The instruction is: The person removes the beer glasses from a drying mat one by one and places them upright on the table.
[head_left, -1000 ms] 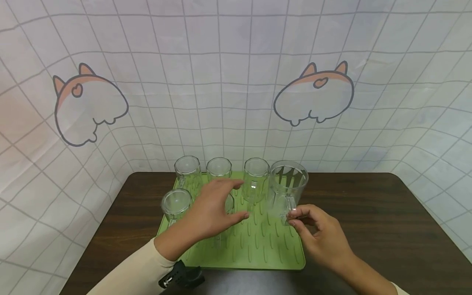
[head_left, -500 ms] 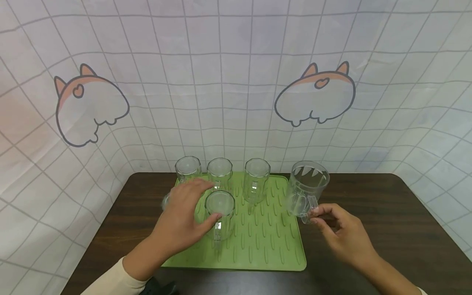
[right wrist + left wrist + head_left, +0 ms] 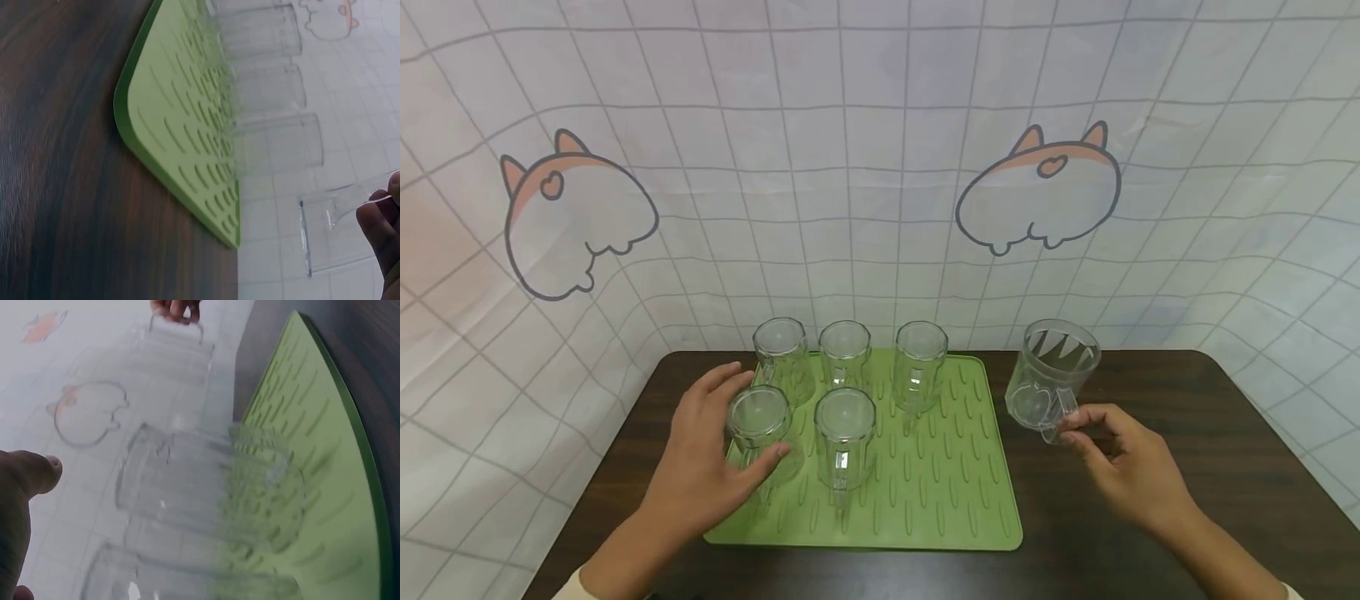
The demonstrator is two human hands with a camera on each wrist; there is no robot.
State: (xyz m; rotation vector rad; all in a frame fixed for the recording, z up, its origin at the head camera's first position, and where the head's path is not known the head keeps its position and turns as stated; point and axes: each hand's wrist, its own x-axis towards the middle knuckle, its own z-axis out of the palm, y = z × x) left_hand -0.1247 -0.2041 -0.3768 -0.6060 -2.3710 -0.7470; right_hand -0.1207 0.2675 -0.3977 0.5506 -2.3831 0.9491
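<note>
In the head view my right hand [image 3: 1131, 467] pinches the handle of a clear glass mug [image 3: 1048, 383] with thumb and fingers. This mug tilts slightly over the brown table, just right of the green mat. My left hand [image 3: 696, 467] is spread beside the front left mug [image 3: 762, 425], with fingers at its far left side and thumb in front. The left wrist view shows the thumb [image 3: 37, 475] apart from the nearby glass. Another clear mug [image 3: 846, 442] stands at the front of the mat, handle facing me.
The ridged green mat [image 3: 940, 475] lies on the dark wood table [image 3: 1150, 392]. Along its back edge stand three more glass mugs, the rightmost mug [image 3: 919, 371] near the centre. A gridded white curtain [image 3: 880, 167] closes off the back and sides.
My right hand has carried its mug rightward from above the mat to beyond its right edge. My left hand has moved left from the middle mugs to the front left one.
</note>
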